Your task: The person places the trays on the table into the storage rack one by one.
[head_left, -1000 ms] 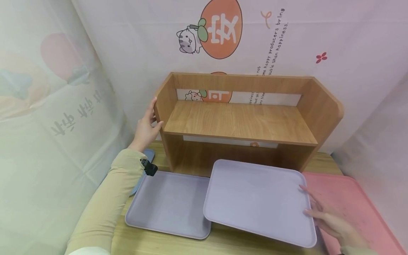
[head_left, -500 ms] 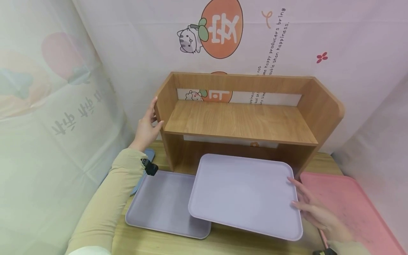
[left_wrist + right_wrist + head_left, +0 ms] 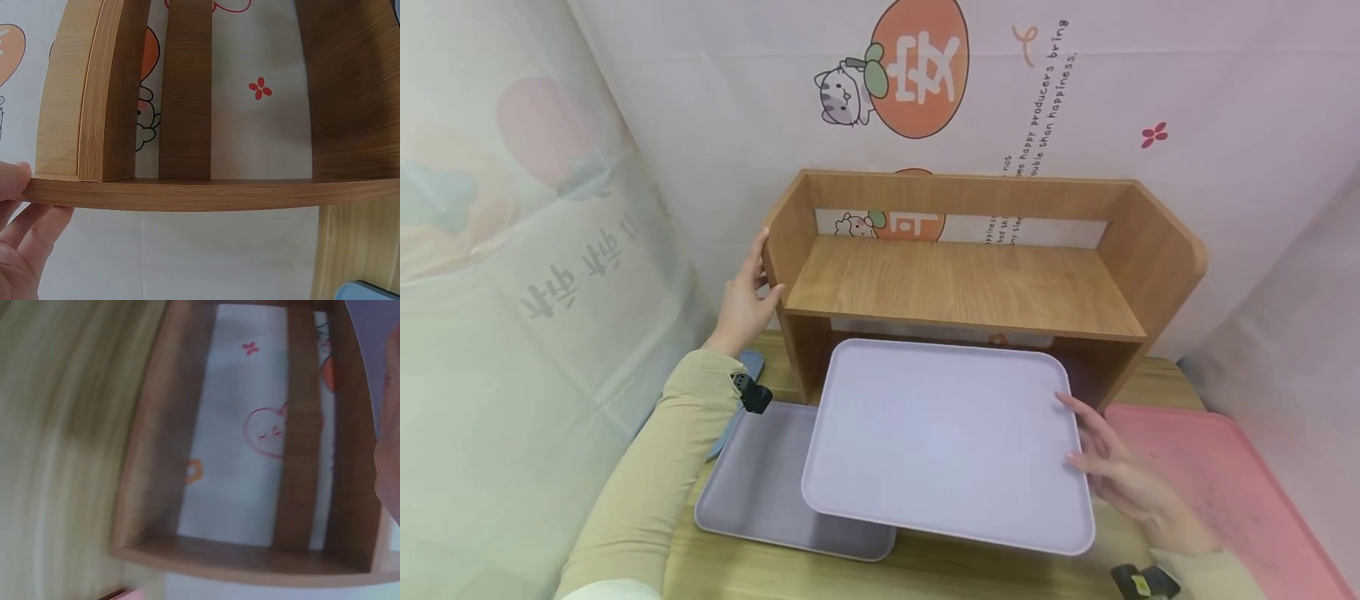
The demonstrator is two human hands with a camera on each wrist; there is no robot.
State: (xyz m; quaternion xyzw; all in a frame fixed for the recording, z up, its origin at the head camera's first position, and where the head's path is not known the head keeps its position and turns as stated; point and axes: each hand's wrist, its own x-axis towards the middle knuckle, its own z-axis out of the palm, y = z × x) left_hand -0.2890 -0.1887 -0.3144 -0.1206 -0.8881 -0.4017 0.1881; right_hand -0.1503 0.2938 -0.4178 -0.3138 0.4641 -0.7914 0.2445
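Note:
My left hand [image 3: 743, 310] grips the front edge of the left side panel of a two-tier wooden desk shelf [image 3: 962, 283]. In the left wrist view, thumb and fingers of the left hand [image 3: 28, 244] lie on opposite faces of that panel. A lavender rectangular tray [image 3: 943, 442] is held by its right rim in my right hand [image 3: 1131, 483], thumb on top and other fingers partly hidden beneath. It is raised and tilted before the shelf's lower opening. Only a strip of the tray [image 3: 370, 344] shows in the right wrist view.
A second, greyish-purple tray [image 3: 760, 483] lies on the wooden table [image 3: 737, 575], partly covered by the held one. To the right lies a pink tray [image 3: 1210, 475]; a blue item [image 3: 751, 362] shows behind the left wrist. Printed cloth [image 3: 715, 125] hangs behind and at both sides.
The lavender tray has moved left and up with my right hand, and now covers more of the tray below and the lower shelf opening. My left hand has stayed on the panel.

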